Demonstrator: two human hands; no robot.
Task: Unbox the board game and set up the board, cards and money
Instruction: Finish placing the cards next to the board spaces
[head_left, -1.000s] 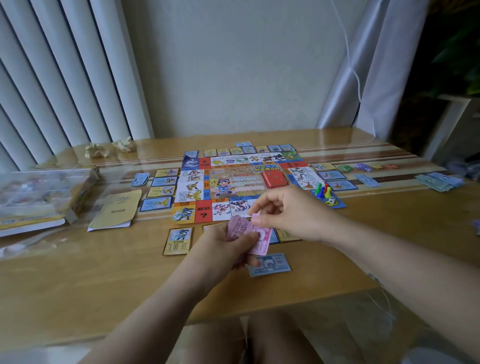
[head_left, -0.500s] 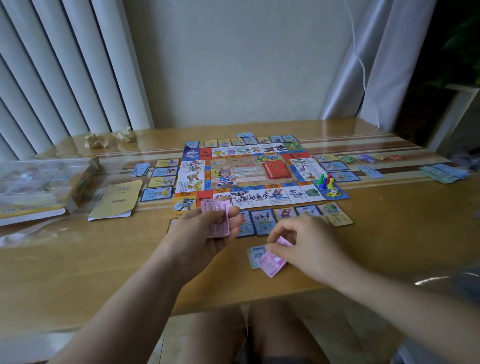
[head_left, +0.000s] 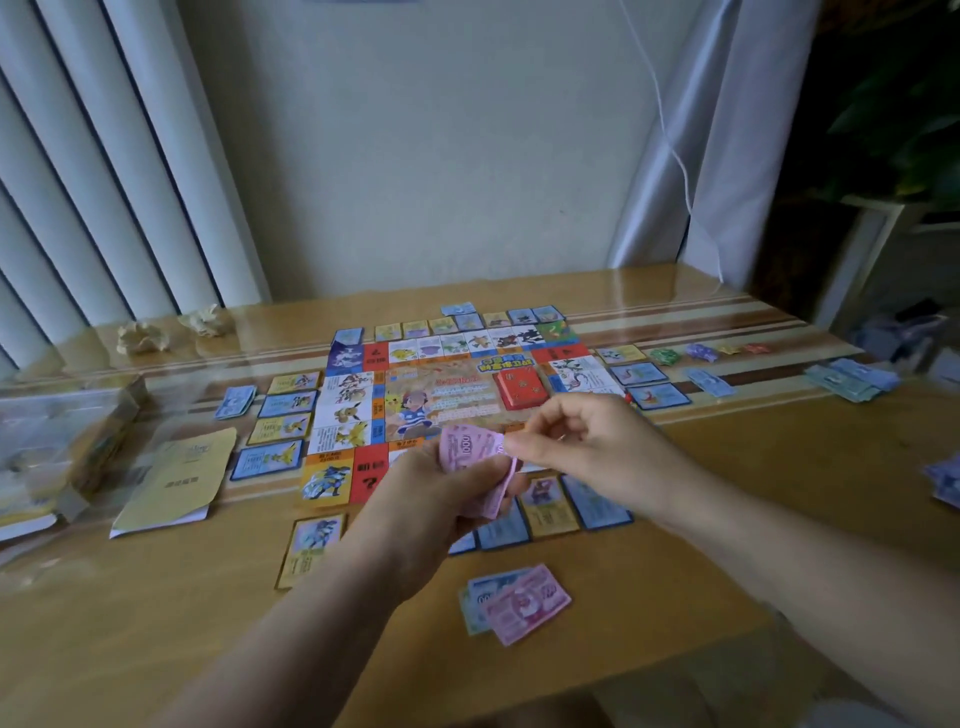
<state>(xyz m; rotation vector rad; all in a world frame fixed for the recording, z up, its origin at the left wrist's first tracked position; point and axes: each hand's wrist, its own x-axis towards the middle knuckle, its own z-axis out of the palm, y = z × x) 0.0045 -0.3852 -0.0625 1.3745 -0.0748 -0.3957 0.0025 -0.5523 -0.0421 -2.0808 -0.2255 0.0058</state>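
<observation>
At the far left of the wooden worktop (head_left: 156, 623), a clear-lidded game box (head_left: 57, 452) is seen, with a pale yellow folded booklet (head_left: 176, 480) lying just beside it. Two crumpled paper balls (head_left: 171, 327) are set near the blinds. Further right, the square colourful game board (head_left: 441, 395) is laid flat, ringed by yellow and blue property cards (head_left: 280, 431), and a red card deck (head_left: 522, 387) rests on its centre. In front of the board, a wad of pink paper banknotes (head_left: 467, 449) is gripped in the left hand (head_left: 431, 514), fingers curled around it. The top note's edge is pinched between thumb and forefinger of the right hand (head_left: 592, 447). Below the hands, near the worktop's front edge, a pink banknote lying on a blue one (head_left: 519, 603) is seen. At the right, small coloured tokens (head_left: 701, 352) are lined up, and a stack of blue-green banknotes (head_left: 852, 379) is placed near the far right edge.
</observation>
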